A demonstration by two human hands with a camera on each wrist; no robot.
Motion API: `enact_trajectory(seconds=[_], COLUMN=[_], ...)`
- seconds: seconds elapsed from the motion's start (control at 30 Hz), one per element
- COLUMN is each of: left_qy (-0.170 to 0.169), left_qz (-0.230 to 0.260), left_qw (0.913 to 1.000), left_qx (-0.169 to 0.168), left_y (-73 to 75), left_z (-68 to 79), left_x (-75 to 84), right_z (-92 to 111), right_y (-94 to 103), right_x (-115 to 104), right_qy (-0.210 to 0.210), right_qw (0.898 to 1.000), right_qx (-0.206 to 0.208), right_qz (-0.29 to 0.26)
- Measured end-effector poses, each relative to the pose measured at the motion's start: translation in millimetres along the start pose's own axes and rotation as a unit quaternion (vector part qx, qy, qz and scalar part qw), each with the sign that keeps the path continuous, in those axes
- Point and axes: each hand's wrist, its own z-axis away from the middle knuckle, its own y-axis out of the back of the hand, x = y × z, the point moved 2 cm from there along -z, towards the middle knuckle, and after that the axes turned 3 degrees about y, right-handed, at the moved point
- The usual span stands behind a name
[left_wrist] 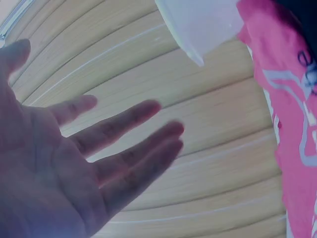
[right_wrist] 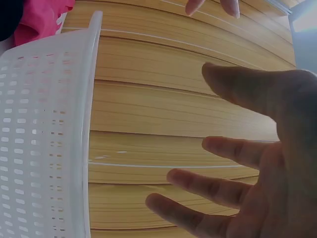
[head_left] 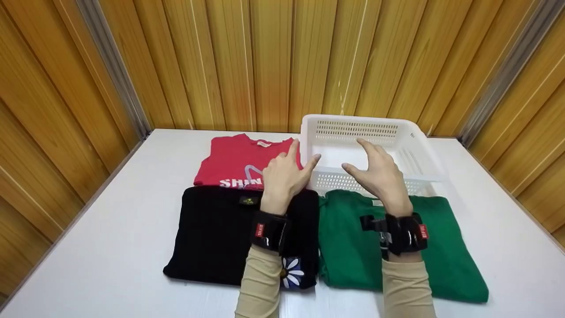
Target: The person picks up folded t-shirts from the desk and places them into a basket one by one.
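My left hand is held over the red shirt and the near left corner of the white basket, fingers spread, holding nothing. To its right, my right hand hovers over the front side of the white plastic basket, its fingers loosely extended and holding nothing. Below my left wrist lies a folded black garment with a daisy patch, overlapping the lower part of the red shirt. A folded green garment lies under my right wrist, in front of the basket. Both palms show bare in the wrist views.
All of this lies on a white table. Wood-look panel walls rise behind the table and on both sides. The basket stands near the back edge, its perforated sides raised around a white floor.
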Motion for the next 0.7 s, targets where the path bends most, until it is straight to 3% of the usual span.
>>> enact_trajectory(seconds=[0.13, 0.33, 0.7], left_qy=[-0.001, 0.009, 0.016], left_qz=[0.003, -0.021, -0.104], left_qw=[0.9998, 0.9967, 0.9816], left_qx=[-0.018, -0.078, -0.16], left_y=[-6.0, -17.8, -52.7], left_z=[0.4, 4.6, 19.0], left_x=[1.8, 6.2, 29.9], right_z=[3, 10, 33], right_y=[4.5, 17.0, 46.8], right_x=[8, 27, 92], right_qy=[-0.012, -0.025, -0.098], right_qw=[1.0, 0.999, 0.99], right_qx=[-0.006, -0.007, -0.056], right_qz=[-0.001, 0.029, 0.084])
